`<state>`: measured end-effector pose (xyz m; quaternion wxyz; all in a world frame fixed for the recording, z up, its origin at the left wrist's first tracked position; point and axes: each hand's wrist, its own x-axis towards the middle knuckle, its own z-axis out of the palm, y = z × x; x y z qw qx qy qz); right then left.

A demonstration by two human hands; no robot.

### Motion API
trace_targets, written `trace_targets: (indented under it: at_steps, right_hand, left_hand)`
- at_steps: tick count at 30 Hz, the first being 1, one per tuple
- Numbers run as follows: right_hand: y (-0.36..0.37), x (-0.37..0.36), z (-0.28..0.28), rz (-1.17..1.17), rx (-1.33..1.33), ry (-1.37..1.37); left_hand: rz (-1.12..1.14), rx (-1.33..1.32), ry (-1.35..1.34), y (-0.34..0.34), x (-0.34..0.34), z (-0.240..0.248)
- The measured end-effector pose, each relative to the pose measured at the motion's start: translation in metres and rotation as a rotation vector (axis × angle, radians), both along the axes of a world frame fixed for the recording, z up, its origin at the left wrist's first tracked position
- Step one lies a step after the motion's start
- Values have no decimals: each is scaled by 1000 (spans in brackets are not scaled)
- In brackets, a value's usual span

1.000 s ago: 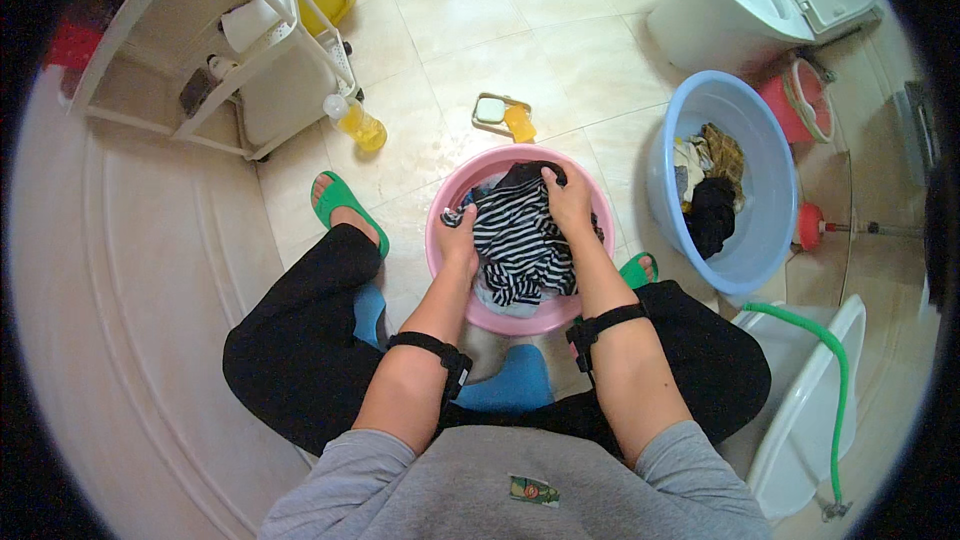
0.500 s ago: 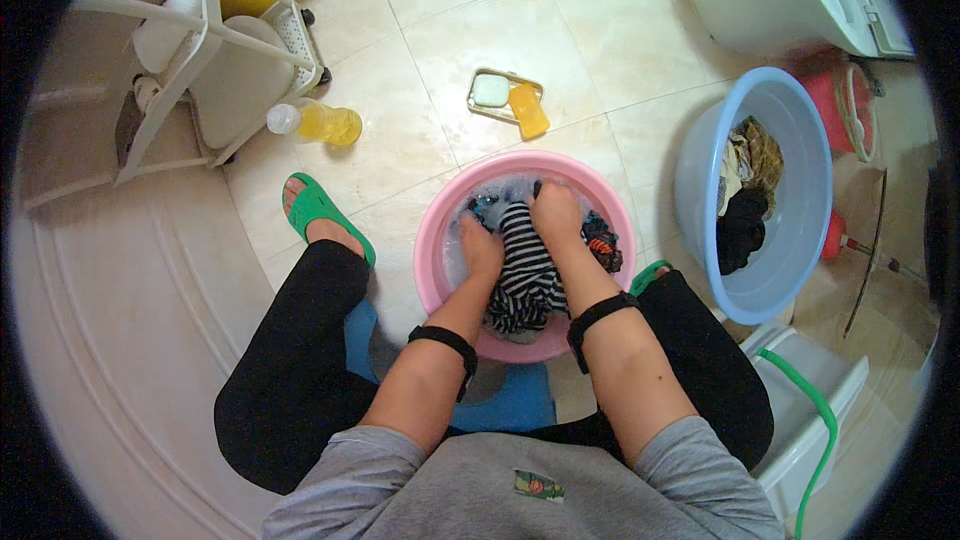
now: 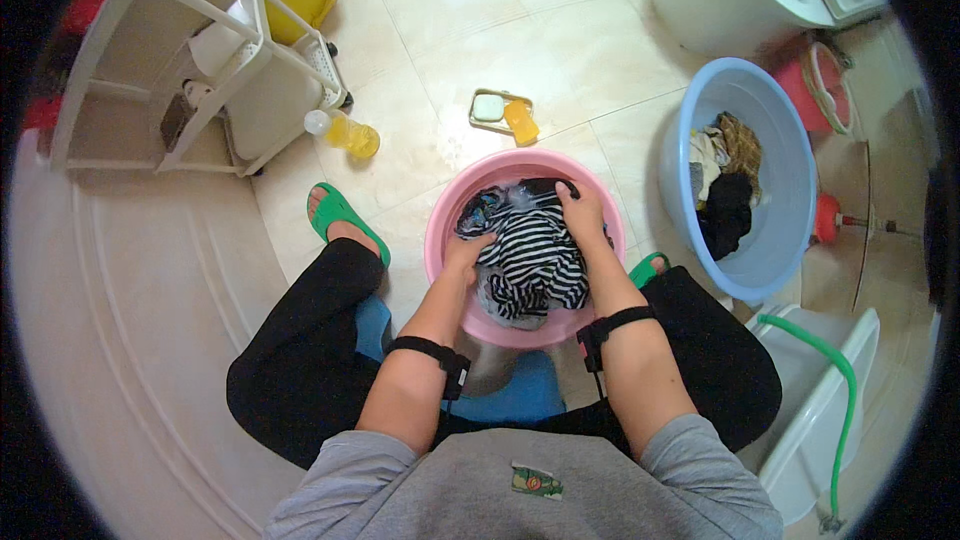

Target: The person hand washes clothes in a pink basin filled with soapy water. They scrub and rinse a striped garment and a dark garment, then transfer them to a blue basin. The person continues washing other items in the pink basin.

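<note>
A black-and-white striped garment (image 3: pixel 530 245) lies bunched and spread across the pink basin (image 3: pixel 437 240) between my knees, with a little suds around it. On its left side my left hand (image 3: pixel 466 256) is closed on the cloth, thumb over the top and the other fingers hidden underneath. My right hand (image 3: pixel 582 214) grips the garment's dark upper right edge, its fingers partly under the fabric. A patterned dark part of the laundry (image 3: pixel 482 208) shows at the basin's upper left.
Beyond the basin sits a soap dish (image 3: pixel 487 124) with a pale bar and an orange bar (image 3: pixel 521 122). A bottle of yellow liquid (image 3: pixel 350 135) stands by the white shelf rack (image 3: pixel 215 130). To the right are a blue tub (image 3: pixel 790 240) holding clothes and a green hose (image 3: pixel 825 345).
My hands have moved apart and the striped garment is spread wider, higher in the basin, covering most of the suds. The whole view has shifted slightly.
</note>
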<state>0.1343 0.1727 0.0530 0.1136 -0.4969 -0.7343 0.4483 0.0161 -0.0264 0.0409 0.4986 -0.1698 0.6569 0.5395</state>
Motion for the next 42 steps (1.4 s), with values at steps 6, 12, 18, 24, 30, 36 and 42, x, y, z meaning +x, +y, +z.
trace_targets:
  at_steps: [6, 12, 18, 24, 30, 36, 42]
  right_hand:
    - [-14, 40, 61, -246, -350, 467]
    - [-28, 77, 126, -259, -665, 755]
    - [-40, 95, 146, -125, -876, 997]
    - [-45, 81, 138, -178, -943, 1054]
    - [-47, 65, 134, -213, -953, 1119]
    - [-52, 43, 129, -366, -448, 795]
    - [-136, 17, 171, 262, 263, 462]
  left_hand:
    - [-31, 174, -154, -15, 3, 47]
    - [49, 423, 77, -8, 19, 97]
    - [118, 764, -26, -6, 32, 145]
    - [94, 762, -151, 2, 39, 152]
    - [-204, 561, -144, 12, 49, 149]
    - [55, 597, 1, 23, 47, 131]
    - [175, 690, 126, 24, 37, 66]
